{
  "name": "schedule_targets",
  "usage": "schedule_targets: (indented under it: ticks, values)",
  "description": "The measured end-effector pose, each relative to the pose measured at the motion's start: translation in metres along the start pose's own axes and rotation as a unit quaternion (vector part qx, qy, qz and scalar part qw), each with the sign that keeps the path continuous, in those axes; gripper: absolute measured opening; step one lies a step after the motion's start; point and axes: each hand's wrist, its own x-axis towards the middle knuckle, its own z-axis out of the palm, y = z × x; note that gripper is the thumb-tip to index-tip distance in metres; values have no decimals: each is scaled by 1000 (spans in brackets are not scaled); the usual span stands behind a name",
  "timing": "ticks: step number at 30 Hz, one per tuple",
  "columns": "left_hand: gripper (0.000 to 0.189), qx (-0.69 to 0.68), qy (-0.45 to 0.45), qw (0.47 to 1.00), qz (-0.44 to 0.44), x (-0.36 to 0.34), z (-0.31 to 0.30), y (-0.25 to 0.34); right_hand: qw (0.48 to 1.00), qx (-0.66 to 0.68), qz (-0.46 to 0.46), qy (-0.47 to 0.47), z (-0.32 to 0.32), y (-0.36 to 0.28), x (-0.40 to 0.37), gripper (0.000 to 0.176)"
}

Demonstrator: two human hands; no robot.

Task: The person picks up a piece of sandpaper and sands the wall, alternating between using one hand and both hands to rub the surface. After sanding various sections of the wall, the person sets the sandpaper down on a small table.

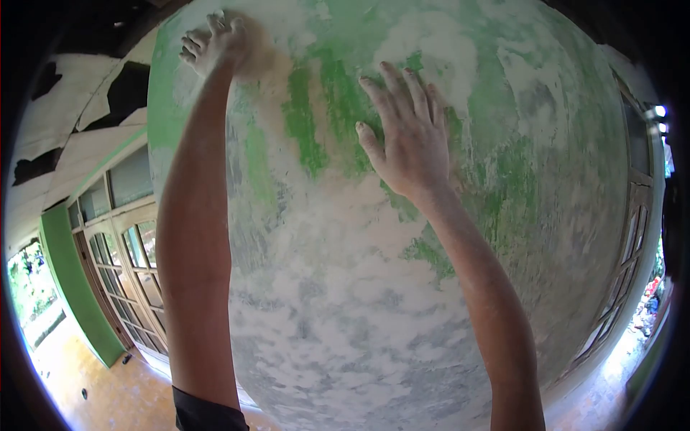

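Observation:
High on the left of the patchy wall (359, 251), my left hand (214, 47) presses against the surface, its fingers bent and coated in pale dust. Whatever lies under its palm is hidden. Further right and a little lower, my right hand (410, 133) lies against the wall with fingers spread and nothing in it. Its fingertips are dusty too. Green paint (305, 122) shows through in streaks between the two hands. White and grey filler-like patches cover much of the lower wall.
At left, glazed double doors (129, 266) stand behind a green pillar (79, 287). A yellowish floor (93, 388) runs below. Overhead, the pale ceiling (86, 93) has dark broken holes. Another paned window or door (625, 244) curves along the right edge.

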Motion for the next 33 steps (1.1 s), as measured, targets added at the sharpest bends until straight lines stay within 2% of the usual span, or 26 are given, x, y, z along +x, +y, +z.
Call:
schedule_targets:
  ticks: [1, 3, 4, 5, 7, 8, 10, 11, 13, 14, 15, 17, 19, 21, 25, 27, 29, 31, 32, 33]
  values:
    - [61, 1, 6, 1000, 4, 2, -3, 2, 1000, 3, 4, -7, 0, -1, 1, 59]
    - [61, -12, 9, 971, 241, 11, 11, -20, 1000, 7, 3, -3, 2, -1, 2, 59]
    - [61, -26, 48, 932, 358, 16, 18, -31, 1000, 5, 4, -3, 2, -1, 1, 59]
    - [61, -19, 47, 931, 361, 15, 13, -36, 1000, 11, 6, -2, 1, -1, 1, 59]
    - [61, 46, 55, 818, 571, 3, -10, -44, 1000, 9, 6, -2, 0, -2, 1, 59]
    - [61, 51, 55, 816, 574, -11, -27, -37, 1000, 14, 9, 0, 0, -2, 1, 59]
    - [61, -93, -115, 865, 480, -48, -57, -10, 1000, 8, 4, 5, 0, -1, 1, 59]
    - [61, -89, -115, 867, 477, -60, -61, -6, 1000, 12, 1, 6, -1, -1, 1, 59]
    - [61, -116, -114, 830, 534, -71, -64, -4, 1000, 5, 4, -6, -3, -2, 2, 59]
    - [58, -147, -152, 831, 515, -65, -72, -3, 1000, 7, 0, -6, -3, -3, 3, 59]
    - [58, -147, -153, 834, 510, -56, -62, -9, 1000, 5, -2, -7, -3, -4, 2, 59]
    - [69, -79, -61, 900, 424, -19, -30, -17, 1000, -4, -5, -9, -4, 0, 2, 58]
    - [65, 82, -44, 948, 305, 38, 22, -54, 1000, 16, -3, -9, -6, -1, 2, 59]
    - [62, -92, -42, 988, 118, 43, 13, -65, 1000, 15, 0, -10, -3, 0, 1, 59]
    - [62, -57, -21, 992, 109, 27, 13, -45, 999, 29, 8, -25, -4, -1, 1, 61]
    - [63, 85, 28, 938, 335, 4, 4, 1, 999, 23, 3, -21, -4, 2, 2, 61]
    - [59, -187, -55, 895, 401, -40, -12, 57, 999, 29, 4, -23, -4, 0, 1, 61]
    - [53, -225, 63, 853, 466, -79, -14, 92, 999, 17, -4, -35, -6, 1, 1, 62]
    - [53, -222, 60, 855, 465, -75, -16, 88, 999, 21, -4, -37, -4, -1, 0, 62]
    - [55, -164, -4, 869, 466, -65, -22, 86, 999, 19, -5, -37, -3, 0, 0, 61]
